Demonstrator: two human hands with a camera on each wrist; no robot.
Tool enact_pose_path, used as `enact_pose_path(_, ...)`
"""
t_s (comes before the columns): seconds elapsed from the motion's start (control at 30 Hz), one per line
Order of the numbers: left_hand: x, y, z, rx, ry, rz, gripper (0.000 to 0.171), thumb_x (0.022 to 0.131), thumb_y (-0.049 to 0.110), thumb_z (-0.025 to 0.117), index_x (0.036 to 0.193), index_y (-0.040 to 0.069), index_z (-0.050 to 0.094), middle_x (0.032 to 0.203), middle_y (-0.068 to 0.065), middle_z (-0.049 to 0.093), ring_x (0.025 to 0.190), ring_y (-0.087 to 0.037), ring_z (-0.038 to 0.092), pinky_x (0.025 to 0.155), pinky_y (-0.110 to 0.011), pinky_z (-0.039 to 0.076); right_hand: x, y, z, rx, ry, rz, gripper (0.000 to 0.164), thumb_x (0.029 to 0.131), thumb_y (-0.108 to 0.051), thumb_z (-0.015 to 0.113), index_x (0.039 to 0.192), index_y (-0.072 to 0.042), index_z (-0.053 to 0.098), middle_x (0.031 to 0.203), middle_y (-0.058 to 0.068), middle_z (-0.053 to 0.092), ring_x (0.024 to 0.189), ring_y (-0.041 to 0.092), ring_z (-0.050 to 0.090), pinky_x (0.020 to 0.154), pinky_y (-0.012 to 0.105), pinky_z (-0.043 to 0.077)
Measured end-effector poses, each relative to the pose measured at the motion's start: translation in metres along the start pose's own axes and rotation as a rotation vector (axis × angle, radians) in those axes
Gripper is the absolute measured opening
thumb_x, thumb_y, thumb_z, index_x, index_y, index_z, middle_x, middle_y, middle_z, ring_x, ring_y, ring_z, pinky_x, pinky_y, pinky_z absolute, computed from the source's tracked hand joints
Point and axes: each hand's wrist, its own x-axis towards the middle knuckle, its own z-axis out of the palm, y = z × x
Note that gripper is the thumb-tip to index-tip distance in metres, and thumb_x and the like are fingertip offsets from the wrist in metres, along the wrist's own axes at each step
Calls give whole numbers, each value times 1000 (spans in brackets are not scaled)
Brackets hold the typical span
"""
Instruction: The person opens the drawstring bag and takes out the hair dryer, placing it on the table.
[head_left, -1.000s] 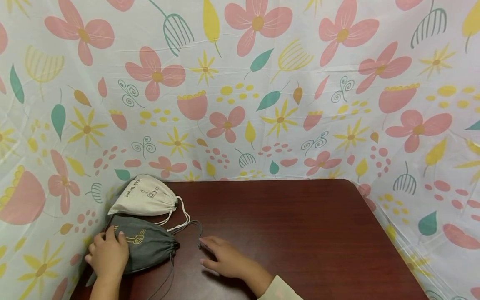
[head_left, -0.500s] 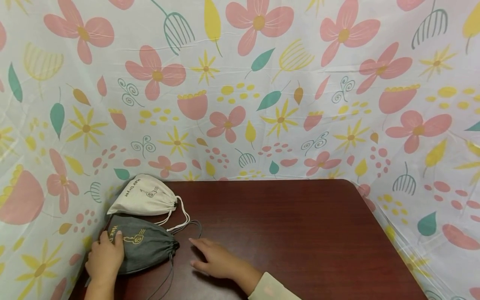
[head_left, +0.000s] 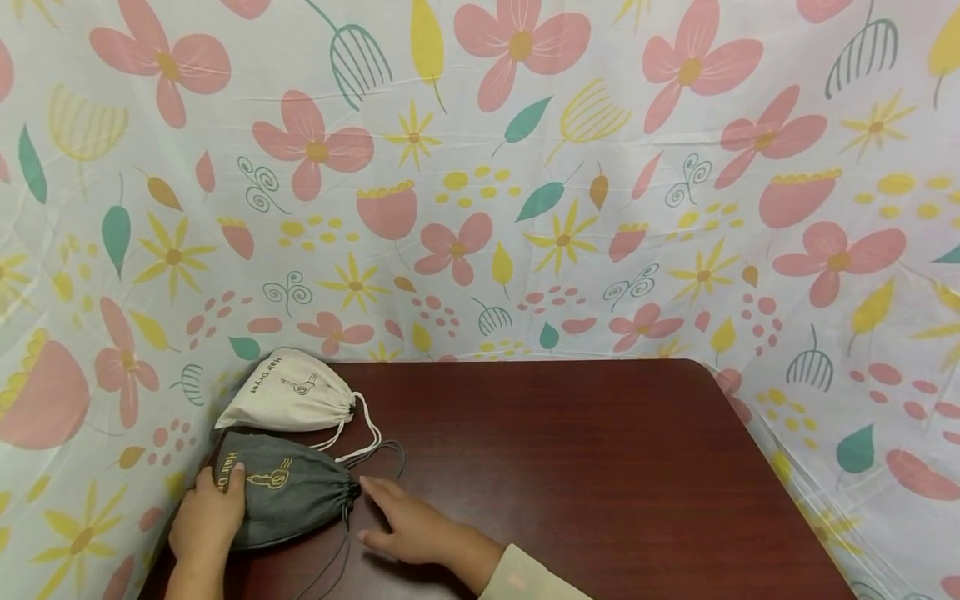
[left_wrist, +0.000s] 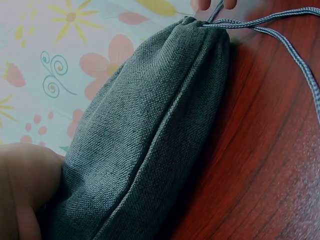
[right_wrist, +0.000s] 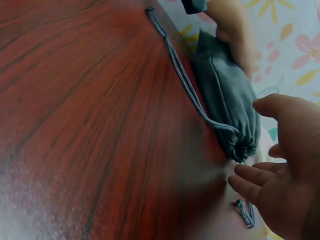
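Note:
A dark grey drawstring bag [head_left: 292, 492] with gold "Hair Dryer" lettering and a dryer drawing lies at the table's left side. My left hand [head_left: 207, 512] grips its bottom end, partly covering the lettering; in the left wrist view the thumb [left_wrist: 30, 175] presses against the cloth. The right hand [head_left: 408, 525] is at the gathered mouth, fingers extended and thumb apart, holding nothing. In the right wrist view its fingertips [right_wrist: 242, 180] are just by the cinched opening. Grey cords [right_wrist: 182, 80] trail from both sides of the mouth.
A cream drawstring bag [head_left: 292, 392] printed "Hair Dryer" lies right behind the grey one, its white cords [head_left: 369, 425] reaching toward the grey cords. Both bags are on a dark red wooden table [head_left: 600, 467]. Floral cloth [head_left: 480, 183] hangs along the back and sides.
My right hand has moved left, up to the grey bag's mouth. The left hand has slid slightly left toward the bag's bottom end, uncovering more of the lettering.

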Motion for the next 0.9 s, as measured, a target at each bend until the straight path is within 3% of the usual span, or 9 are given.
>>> enact_pose_path(0.37, 5, -3, -3, 7, -60, -33, 97, 98, 72, 19, 147, -11, 30, 134, -46, 42, 117, -62, 48, 88, -70, 42, 9, -6, 8, 90, -49, -7, 77, 101, -51, 53, 163, -23, 17, 169, 0, 21, 152, 20, 31, 117, 35, 38)
enact_pose_path(0.6, 5, -4, -3, 22, -76, -48, 99, 97, 73, 20, 147, -12, 29, 136, -45, 41, 117, -62, 48, 91, -70, 42, 14, -7, 10, 165, -32, 17, 77, 100, -47, 56, 163, -19, 20, 168, 3, 24, 152, 20, 31, 118, 35, 36)
enact_pose_path(0.8, 4, -4, -2, 16, -81, -43, 99, 97, 73, 20, 147, -12, 29, 136, -45, 41, 118, -62, 48, 90, -70, 42, 15, -6, 12, 244, 24, 53, 74, 100, -39, 60, 159, -10, 29, 164, 9, 33, 143, 14, 44, 115, 28, 39)
enact_pose_path(0.9, 5, -5, -1, 10, -83, -42, 100, 97, 74, 20, 147, -12, 29, 136, -46, 41, 117, -62, 48, 90, -70, 43, 19, -3, 14, 341, 35, 70, 71, 99, -33, 62, 157, -5, 32, 160, 7, 37, 135, 12, 53, 107, 22, 45)
